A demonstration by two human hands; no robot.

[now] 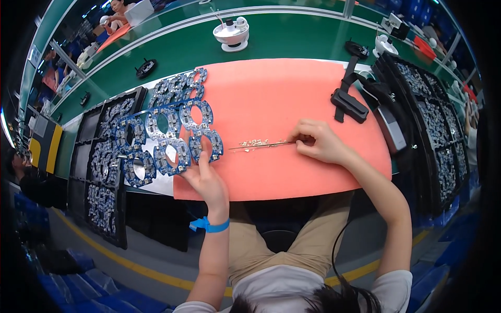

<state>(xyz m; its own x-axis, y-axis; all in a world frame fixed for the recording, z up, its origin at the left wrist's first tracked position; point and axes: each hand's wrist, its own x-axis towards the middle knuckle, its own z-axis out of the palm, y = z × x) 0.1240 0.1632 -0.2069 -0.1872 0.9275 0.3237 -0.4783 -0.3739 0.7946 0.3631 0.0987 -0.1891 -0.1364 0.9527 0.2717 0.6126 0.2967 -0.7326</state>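
A blue panel of joined, ring-shaped circuit boards (159,156) is tilted up at the mat's left side, gripped along its right end by my left hand (206,180). That hand's thumb lies against the lower right ring, and its other fingers are partly hidden behind the boards. My right hand (323,143) is closed on thin metal tweezers (276,145), whose tips point left. Beside the tweezers, small pale, gold-coloured parts (255,142) lie scattered on the orange mat (276,94). Another panel of similar ring boards (180,83) rests farther back on the left.
Black trays full of circuit boards stand at left (86,172) and right (417,99). A black strapped device (349,106) lies on the mat's right side. Behind are a white dish-like holder (231,34) and a black ring-shaped part (146,68). Someone works across the bench.
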